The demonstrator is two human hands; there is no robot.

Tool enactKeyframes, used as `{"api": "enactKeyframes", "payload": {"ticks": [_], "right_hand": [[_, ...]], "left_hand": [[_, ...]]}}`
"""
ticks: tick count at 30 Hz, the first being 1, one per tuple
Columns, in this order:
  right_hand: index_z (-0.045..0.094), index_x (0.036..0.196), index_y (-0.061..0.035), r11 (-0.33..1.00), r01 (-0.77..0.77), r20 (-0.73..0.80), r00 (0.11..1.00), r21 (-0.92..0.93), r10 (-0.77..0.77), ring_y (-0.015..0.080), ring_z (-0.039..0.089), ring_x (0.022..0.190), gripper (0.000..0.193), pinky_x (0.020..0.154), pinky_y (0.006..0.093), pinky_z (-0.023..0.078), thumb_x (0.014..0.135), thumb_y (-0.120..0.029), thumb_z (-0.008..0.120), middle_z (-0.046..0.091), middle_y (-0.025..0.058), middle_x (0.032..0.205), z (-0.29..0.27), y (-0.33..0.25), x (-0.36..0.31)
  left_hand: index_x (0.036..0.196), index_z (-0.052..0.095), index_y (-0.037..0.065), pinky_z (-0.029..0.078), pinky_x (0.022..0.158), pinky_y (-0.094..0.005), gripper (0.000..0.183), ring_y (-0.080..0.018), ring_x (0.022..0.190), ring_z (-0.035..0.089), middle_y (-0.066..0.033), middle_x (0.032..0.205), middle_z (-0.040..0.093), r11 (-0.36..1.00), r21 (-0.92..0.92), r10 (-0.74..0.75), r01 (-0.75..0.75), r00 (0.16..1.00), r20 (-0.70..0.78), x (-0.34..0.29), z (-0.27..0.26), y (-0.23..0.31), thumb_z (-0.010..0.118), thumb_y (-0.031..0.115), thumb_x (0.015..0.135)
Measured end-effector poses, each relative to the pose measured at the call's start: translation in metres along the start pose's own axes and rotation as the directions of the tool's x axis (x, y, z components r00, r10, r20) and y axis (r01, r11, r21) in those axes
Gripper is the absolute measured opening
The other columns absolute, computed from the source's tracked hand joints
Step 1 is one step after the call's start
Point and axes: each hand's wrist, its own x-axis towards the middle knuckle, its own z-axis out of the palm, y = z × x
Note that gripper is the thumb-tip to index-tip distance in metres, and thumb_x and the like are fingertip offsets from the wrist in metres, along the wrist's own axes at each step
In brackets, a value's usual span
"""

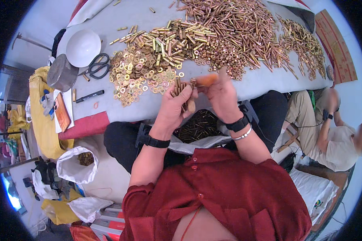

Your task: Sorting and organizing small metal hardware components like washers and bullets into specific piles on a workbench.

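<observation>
My left hand (175, 104) is closed around several brass-coloured bolts (179, 86), their ends sticking up past the fingers. Right beside it is my right hand (223, 98), its fingers smeared by motion. At those fingers shows a blurred orange thing (207, 80), which I cannot make out. Both hands are over the table's near edge. Just beyond them lie a heap of flat washers (132, 74) and a heap of nuts (221, 56). Below the hands, in my lap, an open white sack (189, 147) contains many dark gold bolts (199, 125).
Metal sleeves (165, 38) and long bolts (245, 24) cover the far table. At left are a white bowl (83, 48), metal container (62, 73), scissors (97, 66), marker (90, 96) and orange phone (62, 112). Another white sack (64, 166) stands lower left. A person (336, 140) sits at right.
</observation>
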Motion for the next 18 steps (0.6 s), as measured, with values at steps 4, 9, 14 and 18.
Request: {"api": "enactKeyframes", "payload": {"ticks": [4, 9, 14, 18], "right_hand": [[0.058, 0.105, 0.0007, 0.983, 0.064, -0.037, 0.997, -0.173, -0.072, 0.0185, 0.057, 0.083, 0.064, 0.078, 0.0349, 0.043, 0.095, -0.054, 0.026, 0.063, 0.0116, 0.099, -0.005, 0.006, 0.003], [0.062, 0.091, -0.0009, 0.983, 0.032, -0.112, 0.992, -0.178, -0.053, 0.0179, 0.055, 0.076, 0.063, 0.073, 0.0315, 0.043, 0.096, -0.051, 0.025, 0.062, 0.0071, 0.082, -0.012, 0.005, 0.008], [0.064, 0.095, -0.0025, 0.708, 0.163, -0.078, 0.952, -0.688, -0.296, 0.0058, 0.052, 0.07, 0.021, 0.059, 0.0215, 0.042, 0.09, -0.022, 0.057, 0.061, 0.0026, 0.078, -0.011, 0.004, 0.029], [0.064, 0.093, -0.0039, 0.349, 0.351, 0.166, 0.871, -0.869, -0.462, 0.0077, 0.054, 0.066, 0.012, 0.057, 0.0251, 0.043, 0.083, -0.01, 0.063, 0.061, 0.0032, 0.076, 0.003, 0.006, 0.051]], "left_hand": [[0.102, 0.052, 0.004, 0.032, 0.034, -0.0182, 0.02, -0.0083, 0.046, 0.051, -0.0055, 0.079, 0.061, 0.999, 0.037, 0.015, -0.014, 1.0, -0.022, 0.001, -0.004, 0.0, 0.058, 0.018, 0.09], [0.103, 0.051, 0.004, 0.033, 0.035, -0.0179, 0.022, -0.0073, 0.046, 0.052, -0.0051, 0.077, 0.062, 0.974, 0.211, -0.085, 0.086, 0.996, -0.016, -0.005, 0.004, -0.001, 0.058, 0.02, 0.09], [0.091, 0.062, 0.007, 0.032, 0.041, -0.0186, 0.018, -0.0037, 0.047, 0.047, -0.0003, 0.06, 0.059, 0.67, 0.699, -0.317, 0.251, 0.948, -0.037, -0.007, 0.008, -0.001, 0.06, 0.024, 0.086], [0.092, 0.063, 0.009, 0.035, 0.043, -0.0204, 0.018, -0.0037, 0.051, 0.048, 0.0005, 0.063, 0.06, 0.544, 0.786, -0.426, 0.293, 0.904, -0.042, -0.013, 0.017, -0.003, 0.061, 0.025, 0.086]]}}
